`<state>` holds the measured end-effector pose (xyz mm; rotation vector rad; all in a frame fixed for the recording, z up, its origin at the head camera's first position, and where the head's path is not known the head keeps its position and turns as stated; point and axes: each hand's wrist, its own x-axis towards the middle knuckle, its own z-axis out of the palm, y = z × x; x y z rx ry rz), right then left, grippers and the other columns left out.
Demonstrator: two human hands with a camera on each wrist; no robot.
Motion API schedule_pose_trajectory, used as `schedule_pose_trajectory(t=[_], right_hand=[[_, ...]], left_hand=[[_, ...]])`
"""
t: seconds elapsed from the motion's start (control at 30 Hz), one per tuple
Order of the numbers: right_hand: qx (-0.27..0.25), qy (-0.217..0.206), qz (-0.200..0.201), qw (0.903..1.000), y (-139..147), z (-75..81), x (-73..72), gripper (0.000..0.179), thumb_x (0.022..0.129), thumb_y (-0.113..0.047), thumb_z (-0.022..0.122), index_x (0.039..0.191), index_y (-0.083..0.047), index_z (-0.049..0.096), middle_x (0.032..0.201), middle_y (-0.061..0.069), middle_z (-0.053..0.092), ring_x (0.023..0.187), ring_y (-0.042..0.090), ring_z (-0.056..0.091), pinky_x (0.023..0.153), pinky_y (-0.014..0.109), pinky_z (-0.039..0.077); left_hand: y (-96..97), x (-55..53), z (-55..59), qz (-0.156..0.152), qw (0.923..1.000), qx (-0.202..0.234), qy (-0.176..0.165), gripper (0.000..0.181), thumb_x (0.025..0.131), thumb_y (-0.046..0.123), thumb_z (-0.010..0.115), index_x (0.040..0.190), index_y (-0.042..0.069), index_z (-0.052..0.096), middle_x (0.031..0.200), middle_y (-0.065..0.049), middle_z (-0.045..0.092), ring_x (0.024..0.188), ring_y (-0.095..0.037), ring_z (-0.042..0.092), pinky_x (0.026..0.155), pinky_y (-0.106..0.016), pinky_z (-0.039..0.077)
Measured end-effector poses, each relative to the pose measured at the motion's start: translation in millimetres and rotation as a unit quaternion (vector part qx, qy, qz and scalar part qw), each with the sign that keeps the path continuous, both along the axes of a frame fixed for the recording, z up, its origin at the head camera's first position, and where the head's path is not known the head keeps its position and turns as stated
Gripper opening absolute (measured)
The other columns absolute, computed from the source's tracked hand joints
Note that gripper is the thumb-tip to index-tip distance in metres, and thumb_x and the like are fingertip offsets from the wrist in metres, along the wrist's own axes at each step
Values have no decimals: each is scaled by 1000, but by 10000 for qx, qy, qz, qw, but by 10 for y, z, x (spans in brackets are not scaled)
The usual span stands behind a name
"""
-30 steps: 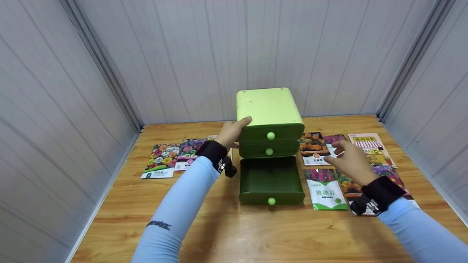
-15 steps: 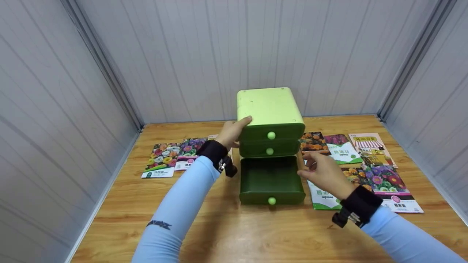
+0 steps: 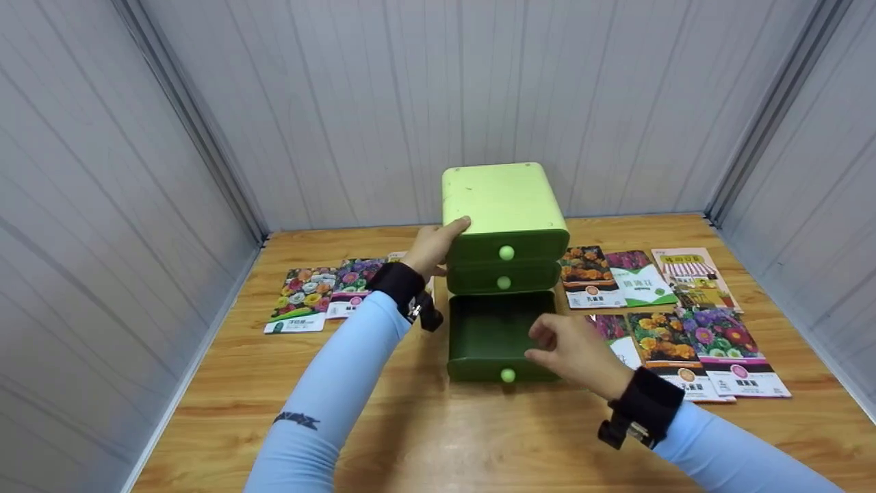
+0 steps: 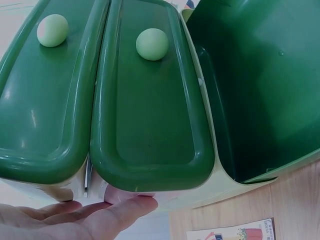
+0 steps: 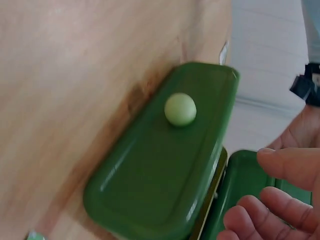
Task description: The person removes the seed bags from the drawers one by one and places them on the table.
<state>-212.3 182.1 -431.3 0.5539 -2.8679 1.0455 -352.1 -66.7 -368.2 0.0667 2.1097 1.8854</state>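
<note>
A small cabinet with a pale green top (image 3: 503, 198) and dark green drawers stands upright. Its bottom drawer (image 3: 493, 335) is pulled out, with a bare floor showing. The two upper drawers, with round knobs, stay in. My left hand (image 3: 434, 248) rests on the cabinet's left side, thumb on its top edge; in the left wrist view the fingers (image 4: 120, 212) lie along the side wall. My right hand (image 3: 578, 350) hovers over the right side of the pulled-out drawer, fingers loosely bent, holding nothing. In the right wrist view the drawer's pale knob (image 5: 180, 109) lies in front of it.
Several flower seed packets lie right of the cabinet, among them an orange-flower packet (image 3: 592, 277) and a purple-flower packet (image 3: 736, 352). More packets, one with mixed blooms (image 3: 301, 301), lie on the left. Panel walls (image 3: 383, 109) enclose the wooden table (image 3: 452, 445).
My right hand has moved left from above the seed packets to over the pulled-out drawer's right side. My left hand and the cabinet have kept their place.
</note>
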Motion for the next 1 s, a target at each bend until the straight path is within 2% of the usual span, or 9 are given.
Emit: schedule_pose_trajectory(t=[0.27, 0.5, 0.63, 0.73, 1.0], right_hand=[[421, 345, 306, 9980, -156, -148, 104, 18, 80, -21, 82, 87, -9, 70, 68, -10, 62, 59, 3, 54, 56, 25, 47], [1301, 507, 359, 9896, -271, -265, 163, 21, 80, -28, 81, 77, -11, 71, 63, -9, 62, 56, 7, 54, 52, 29, 44], [1780, 298, 289, 9832, -322, -311, 186, 28, 80, -33, 81, 67, -15, 64, 60, -6, 59, 54, 12, 52, 49, 33, 40], [2083, 208, 121, 9778, -360, -345, 190, 34, 81, -36, 79, 63, -17, 57, 60, -2, 58, 54, 15, 53, 47, 37, 42], [2422, 644, -87, 9681, -431, -499, 184, 39, 83, -41, 76, 61, -16, 55, 60, 4, 60, 53, 24, 59, 45, 44, 47]], left_hand=[[-7, -16, -16, -22, 10000, 43, -49, 66, 93, 56, 59, 131, 3, 53, 125, -16, 55, 118, -33, 55, 104, -62, 38], [6, -20, -14, 17, 10000, 68, -20, 65, 93, 55, 59, 131, 3, 54, 126, -15, 55, 120, -33, 54, 104, -63, 38], [9, -12, -11, 22, 10000, 66, 10, 60, 94, 54, 58, 126, 4, 56, 123, -15, 56, 118, -32, 56, 103, -63, 38], [10, -6, -10, 7, 10000, 20, 41, 58, 94, 54, 57, 122, 3, 58, 120, -15, 58, 115, -31, 57, 103, -62, 39], [22, -18, -14, 86, 9999, 83, -55, 61, 94, 53, 58, 127, 2, 54, 122, -15, 56, 117, -33, 55, 103, -62, 39]])
